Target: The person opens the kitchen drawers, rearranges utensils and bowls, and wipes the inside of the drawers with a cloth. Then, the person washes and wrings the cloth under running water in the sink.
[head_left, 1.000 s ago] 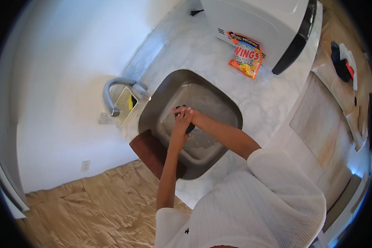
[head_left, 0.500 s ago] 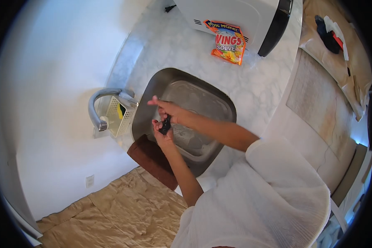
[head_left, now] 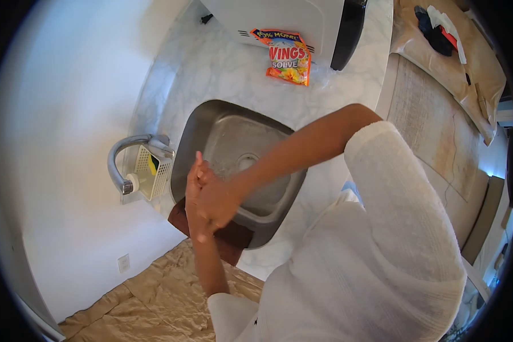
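Note:
Both my hands meet over the left side of a steel sink [head_left: 225, 126]. My right hand [head_left: 219, 200] lies across my left palm and wrist, its fingers closed and slightly blurred. Beneath it, my left hand [head_left: 194, 181] points upward in the view, one finger stretched and the others curled together. Whatever may be between the palms is hidden; the black, wet-looking bundle from the earlier frame does not show. Under my wrists, a brown cloth [head_left: 229, 242] hangs over the sink's near edge.
A curved faucet [head_left: 115, 162] and a white perforated basket [head_left: 163, 175] with a yellow sponge stand left of the sink. An orange WINGS SOLVE packet [head_left: 288, 60] leans against a white appliance [head_left: 293, 20]. Tan fabric [head_left: 148, 299] lies below.
My hands have moved lower and leftward over the sink edge. My right hand now covers my left palm and wrist, and the black bundle has gone from sight. The view has shifted.

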Demonstrator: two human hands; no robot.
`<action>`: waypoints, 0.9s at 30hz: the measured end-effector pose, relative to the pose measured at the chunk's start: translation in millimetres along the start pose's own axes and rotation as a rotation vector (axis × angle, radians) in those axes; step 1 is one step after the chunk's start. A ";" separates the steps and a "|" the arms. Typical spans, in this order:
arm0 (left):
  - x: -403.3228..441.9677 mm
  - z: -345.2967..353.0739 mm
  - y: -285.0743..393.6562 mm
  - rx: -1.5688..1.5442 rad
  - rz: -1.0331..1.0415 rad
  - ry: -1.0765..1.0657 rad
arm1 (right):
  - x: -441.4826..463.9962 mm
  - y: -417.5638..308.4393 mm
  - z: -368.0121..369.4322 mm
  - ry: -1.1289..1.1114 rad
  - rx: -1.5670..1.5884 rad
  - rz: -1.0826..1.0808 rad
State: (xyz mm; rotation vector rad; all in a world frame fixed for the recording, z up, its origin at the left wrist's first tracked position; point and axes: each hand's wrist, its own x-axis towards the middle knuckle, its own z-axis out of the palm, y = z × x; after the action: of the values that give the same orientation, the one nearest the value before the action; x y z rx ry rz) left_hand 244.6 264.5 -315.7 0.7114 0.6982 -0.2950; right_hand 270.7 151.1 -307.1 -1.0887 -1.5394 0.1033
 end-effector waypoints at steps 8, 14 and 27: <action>41.5 0.2 -74.0 0.935 0.027 0.270 | -99.0 22.0 56.4 -0.568 -0.442 0.006; 73.7 -39.3 -133.4 1.447 0.485 0.411 | -157.6 57.6 105.5 -0.326 -0.394 0.152; 44.3 -2.5 -166.7 1.175 0.785 0.565 | -129.2 40.4 95.8 -0.283 -0.618 0.653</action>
State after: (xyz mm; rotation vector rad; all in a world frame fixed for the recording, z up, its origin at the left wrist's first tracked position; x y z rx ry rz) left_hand 197.5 143.8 -429.6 2.1703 0.6737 0.2920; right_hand 199.3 134.2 -455.8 -2.1251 -1.4340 0.2447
